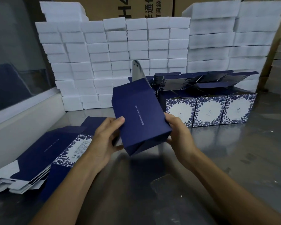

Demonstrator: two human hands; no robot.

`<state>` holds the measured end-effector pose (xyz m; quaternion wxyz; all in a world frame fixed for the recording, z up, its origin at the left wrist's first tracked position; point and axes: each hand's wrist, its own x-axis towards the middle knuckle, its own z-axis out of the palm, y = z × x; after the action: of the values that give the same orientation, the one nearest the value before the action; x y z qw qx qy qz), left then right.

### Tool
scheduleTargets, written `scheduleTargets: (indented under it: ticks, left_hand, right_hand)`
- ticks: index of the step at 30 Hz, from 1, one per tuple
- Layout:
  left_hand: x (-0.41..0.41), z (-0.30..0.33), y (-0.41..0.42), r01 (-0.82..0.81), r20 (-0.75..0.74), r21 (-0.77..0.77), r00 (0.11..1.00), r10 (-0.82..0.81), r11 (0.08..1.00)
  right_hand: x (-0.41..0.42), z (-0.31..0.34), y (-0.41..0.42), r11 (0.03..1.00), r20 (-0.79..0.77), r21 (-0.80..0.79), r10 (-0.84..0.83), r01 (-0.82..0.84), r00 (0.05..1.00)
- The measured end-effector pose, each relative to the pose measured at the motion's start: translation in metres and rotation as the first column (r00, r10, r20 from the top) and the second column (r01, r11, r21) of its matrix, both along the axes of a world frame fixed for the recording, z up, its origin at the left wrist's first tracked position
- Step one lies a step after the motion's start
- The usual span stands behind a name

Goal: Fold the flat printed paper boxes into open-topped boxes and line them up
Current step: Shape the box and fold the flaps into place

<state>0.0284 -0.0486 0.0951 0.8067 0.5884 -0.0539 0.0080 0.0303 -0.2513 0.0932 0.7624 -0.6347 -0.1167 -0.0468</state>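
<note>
— Where are the hands?

— Both are on one navy paper box (139,114), held up above the steel table (234,159). The left hand (104,140) grips its left edge, thumb lying on the broad blue face and the fingers curled round behind. The right hand (177,129) clasps the right edge near the lower corner, fingers wrapped onto the side.

— How does the box sit?

— Tilted, its top leaning away and to the left, the lower corner pointing down toward the table without touching it. A line of small pale print runs along the blue face. A pale flap (137,71) sticks up behind the top end.

— And the finished ones?

— A row of folded boxes (209,109) stands to the right and behind, side by side and touching — white fronts framed in blue leaf print, lids (201,82) raised open behind them.

— The unfolded stock?

— A stack of flat boxes (44,151) lies on the table by the left forearm, fanned a little, navy on top with a leaf-printed panel showing.

— Anything else around?

— White foam blocks (112,54) are piled in a wall across the back, with brown cartons (152,7) bearing black print above them. A pale ledge (23,124) runs along the left side.
</note>
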Motion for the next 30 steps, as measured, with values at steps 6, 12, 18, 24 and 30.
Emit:
scheduleTargets:
  ticks: [6,12,18,24,30]
  left_hand:
    - [0.002,-0.004,-0.003,0.043,-0.010,-0.024,0.999,-0.043,0.999]
    - [0.002,-0.009,-0.010,-0.078,0.083,0.095,0.994,0.070,0.992]
    - [-0.003,-0.014,-0.019,-0.400,0.359,0.503,0.903,0.237,0.766]
    - [0.000,-0.024,-0.025,-0.730,0.661,0.515,0.672,0.335,0.448]
    - [-0.002,-0.029,-0.027,-0.859,0.817,0.460,0.508,0.272,0.225]
  right_hand:
    - [0.005,-0.002,-0.006,0.994,0.097,0.090,0.058,-0.067,0.994]
    - [0.007,-0.002,-0.009,0.997,0.150,0.017,-0.081,0.080,0.985]
    - [0.001,0.000,-0.001,0.974,0.140,-0.109,-0.181,0.197,0.973]
    - [-0.010,0.004,0.013,0.996,-0.126,-0.077,-0.054,0.045,0.991]
    - [-0.011,0.000,0.021,0.974,-0.028,-0.223,0.020,-0.026,0.999]
